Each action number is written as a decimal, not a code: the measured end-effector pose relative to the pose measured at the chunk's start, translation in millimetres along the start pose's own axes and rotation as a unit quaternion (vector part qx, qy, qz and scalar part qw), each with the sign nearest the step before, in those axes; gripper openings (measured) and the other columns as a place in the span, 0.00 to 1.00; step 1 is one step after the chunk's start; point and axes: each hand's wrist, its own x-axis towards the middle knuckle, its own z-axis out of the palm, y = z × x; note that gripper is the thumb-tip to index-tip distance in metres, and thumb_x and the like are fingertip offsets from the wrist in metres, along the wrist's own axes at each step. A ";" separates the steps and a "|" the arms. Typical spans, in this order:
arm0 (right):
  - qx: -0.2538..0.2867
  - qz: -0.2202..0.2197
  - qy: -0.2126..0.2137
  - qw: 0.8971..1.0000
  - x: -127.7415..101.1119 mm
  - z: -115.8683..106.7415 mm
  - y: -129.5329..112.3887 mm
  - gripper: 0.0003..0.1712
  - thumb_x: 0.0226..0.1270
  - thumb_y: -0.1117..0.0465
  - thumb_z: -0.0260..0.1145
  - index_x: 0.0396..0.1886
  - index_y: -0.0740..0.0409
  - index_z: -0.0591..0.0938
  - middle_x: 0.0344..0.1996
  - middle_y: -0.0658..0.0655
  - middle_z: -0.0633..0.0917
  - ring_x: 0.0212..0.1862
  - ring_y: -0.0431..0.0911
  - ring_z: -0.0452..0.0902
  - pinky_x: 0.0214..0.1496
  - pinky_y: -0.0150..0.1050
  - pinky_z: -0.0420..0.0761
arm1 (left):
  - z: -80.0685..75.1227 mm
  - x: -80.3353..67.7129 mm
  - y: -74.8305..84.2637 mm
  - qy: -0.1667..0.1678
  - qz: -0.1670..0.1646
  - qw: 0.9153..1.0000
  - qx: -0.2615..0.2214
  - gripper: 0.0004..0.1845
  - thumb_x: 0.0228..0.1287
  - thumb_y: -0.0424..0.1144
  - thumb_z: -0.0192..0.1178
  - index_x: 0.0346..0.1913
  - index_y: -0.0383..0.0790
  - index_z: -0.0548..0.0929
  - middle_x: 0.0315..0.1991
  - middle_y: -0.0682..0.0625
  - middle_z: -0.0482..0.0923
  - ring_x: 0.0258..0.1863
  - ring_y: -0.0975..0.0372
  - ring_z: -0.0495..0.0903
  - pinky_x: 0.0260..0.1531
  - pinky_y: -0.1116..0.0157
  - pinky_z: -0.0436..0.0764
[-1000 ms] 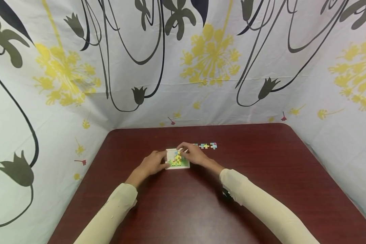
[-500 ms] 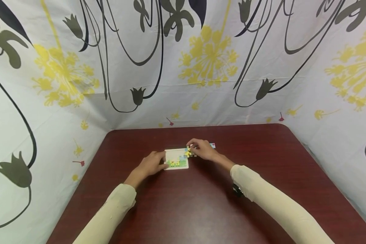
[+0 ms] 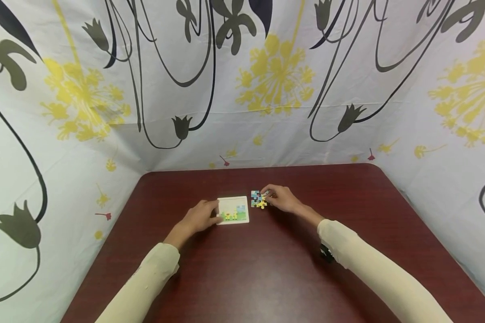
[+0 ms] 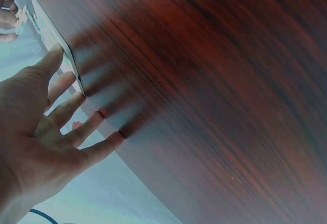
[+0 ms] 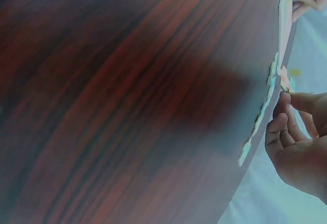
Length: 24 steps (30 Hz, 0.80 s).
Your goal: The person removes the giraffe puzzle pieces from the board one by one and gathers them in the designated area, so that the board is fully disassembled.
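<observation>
A small white puzzle tray lies toward the far side of the table, with green and yellow picture pieces along its near part. My left hand rests at the tray's left side, thumb on its near-left corner. In the left wrist view its fingers are spread and fairly straight. Right of the tray lie several loose jigsaw pieces, blue and yellow. Just above them, my right hand pinches a puzzle piece between thumb and fingertips; the right wrist view shows it tilted. The right hand hides some table behind it.
The dark red wooden table spreads around the tray and toward the body. A patterned white cloth hangs behind the far edge and at both sides. Edge-on in the right wrist view, loose pieces lie in a line.
My right hand has moved right, off the tray and over the loose pieces. Yellow and blue pieces seen in the tray's middle are no longer there. The left hand stays at the tray.
</observation>
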 end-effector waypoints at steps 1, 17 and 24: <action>0.001 0.000 0.000 1.000 -1.6 -1.1 2.2 0.13 0.68 0.68 0.61 0.51 0.62 0.79 0.39 0.60 0.86 0.34 0.47 0.82 0.32 0.38 0.76 | 0.0 0.2 0.2 0.000 -0.001 1.000 0.001 0.14 0.59 0.51 0.66 0.41 0.46 0.78 0.40 0.54 0.78 0.56 0.53 0.71 0.43 0.49 0.74; -0.051 0.015 0.009 0.999 -13.3 -3.1 27.9 0.13 0.69 0.65 0.61 0.52 0.56 0.81 0.41 0.58 0.86 0.34 0.44 0.83 0.32 0.36 0.79 | 0.6 0.2 -1.5 -0.001 0.001 1.000 0.002 0.14 0.60 0.52 0.65 0.40 0.48 0.77 0.42 0.54 0.79 0.58 0.52 0.71 0.41 0.50 0.75; -0.066 0.018 0.014 0.998 -12.0 -1.6 29.6 0.14 0.69 0.64 0.62 0.53 0.54 0.81 0.42 0.58 0.85 0.35 0.44 0.82 0.31 0.37 0.78 | 0.7 -0.6 -1.0 0.000 0.001 1.000 -0.002 0.14 0.60 0.52 0.66 0.40 0.48 0.77 0.44 0.54 0.79 0.59 0.51 0.70 0.42 0.50 0.75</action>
